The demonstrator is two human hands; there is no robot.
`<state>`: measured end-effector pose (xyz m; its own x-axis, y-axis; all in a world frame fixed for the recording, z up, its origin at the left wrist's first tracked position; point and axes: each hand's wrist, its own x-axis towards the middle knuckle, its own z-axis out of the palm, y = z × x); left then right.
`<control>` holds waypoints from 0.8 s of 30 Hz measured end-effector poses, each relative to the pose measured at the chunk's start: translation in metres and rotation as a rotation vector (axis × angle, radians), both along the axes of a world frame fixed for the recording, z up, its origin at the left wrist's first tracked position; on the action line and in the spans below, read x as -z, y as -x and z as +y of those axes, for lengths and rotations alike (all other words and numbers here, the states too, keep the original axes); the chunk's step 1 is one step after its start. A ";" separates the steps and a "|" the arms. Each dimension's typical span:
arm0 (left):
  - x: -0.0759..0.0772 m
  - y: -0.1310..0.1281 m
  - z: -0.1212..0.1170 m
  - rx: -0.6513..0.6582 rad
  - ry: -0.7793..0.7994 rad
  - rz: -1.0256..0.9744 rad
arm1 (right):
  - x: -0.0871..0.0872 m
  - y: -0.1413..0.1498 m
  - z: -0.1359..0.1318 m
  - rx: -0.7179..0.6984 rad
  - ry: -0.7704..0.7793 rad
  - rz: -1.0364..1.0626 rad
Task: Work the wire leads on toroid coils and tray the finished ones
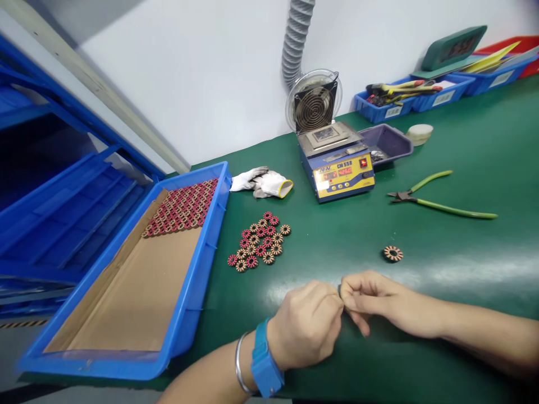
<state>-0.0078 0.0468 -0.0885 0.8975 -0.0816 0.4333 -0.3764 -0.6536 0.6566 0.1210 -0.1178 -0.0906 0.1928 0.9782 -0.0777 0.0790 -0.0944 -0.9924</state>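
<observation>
My left hand [309, 325], with a blue watch [266, 359] and a silver bangle at the wrist, is closed with its fingertips pinched. Against it, my right hand [385, 303] pinches a small dark piece [339, 290] between thumb and fingers. Only an edge of that piece shows; the hands hide the rest. Beyond my right hand a single wire-wound ring coil [393, 254] lies on the green table. Several more ring coils [253, 239], with red or copper-coloured windings, lie grouped to the left.
A blue tray [210, 241] at the left holds rows of coils on cardboard. White gloves [263, 182], a solder pot [337, 168] with a fan behind it, a purple bin [389, 143] and green-handled cutters [446, 209] lie beyond my hands. Blue tool bins [385, 112] line the wall.
</observation>
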 end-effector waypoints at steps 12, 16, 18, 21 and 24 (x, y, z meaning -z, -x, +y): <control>-0.007 -0.009 0.001 -0.021 0.742 0.760 | 0.005 -0.007 -0.009 0.084 -0.523 -1.041; -0.001 -0.001 -0.001 0.005 0.080 0.061 | -0.001 -0.001 -0.003 0.007 -0.040 -0.174; -0.001 -0.001 -0.002 -0.013 0.064 0.037 | 0.000 -0.001 -0.003 0.007 -0.016 -0.122; -0.006 -0.006 0.000 -0.070 0.515 0.543 | 0.005 -0.005 -0.006 0.104 -0.322 -0.683; -0.010 -0.012 0.002 0.000 0.899 0.948 | 0.009 -0.009 -0.011 0.036 -0.608 -1.181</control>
<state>0.0040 0.0487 -0.0787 0.8820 -0.0960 -0.4614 0.4710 0.1496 0.8693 0.1299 -0.1285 -0.0996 -0.1316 0.7904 0.5983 0.9239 0.3166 -0.2149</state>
